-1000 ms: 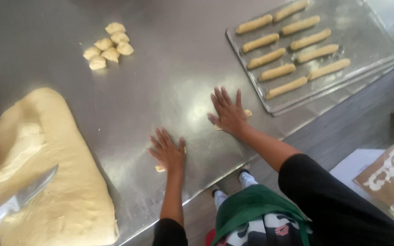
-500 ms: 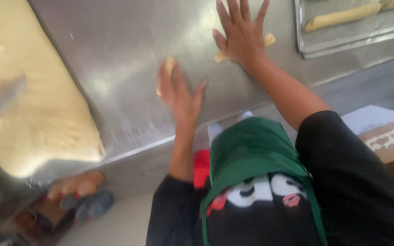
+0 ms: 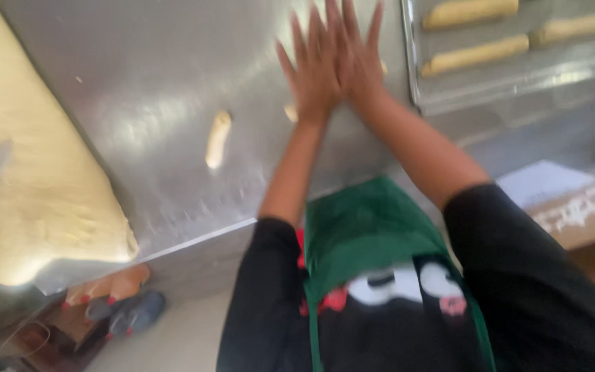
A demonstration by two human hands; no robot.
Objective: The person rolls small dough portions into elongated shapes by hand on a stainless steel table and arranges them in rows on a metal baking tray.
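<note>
Hands [image 3: 335, 69] now together over pale dough piece [image 3: 290, 112]

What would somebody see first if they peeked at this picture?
Probably the two hands, left hand and right hand, spread flat side by side on the shiny metal table, a bit of dough peeking out beside them. Next comes the big yellow dough slab at the left edge, with one small rolled dough stick lying alone between it and the hands. Upper right, a tray holds more dough sticks.
</note>
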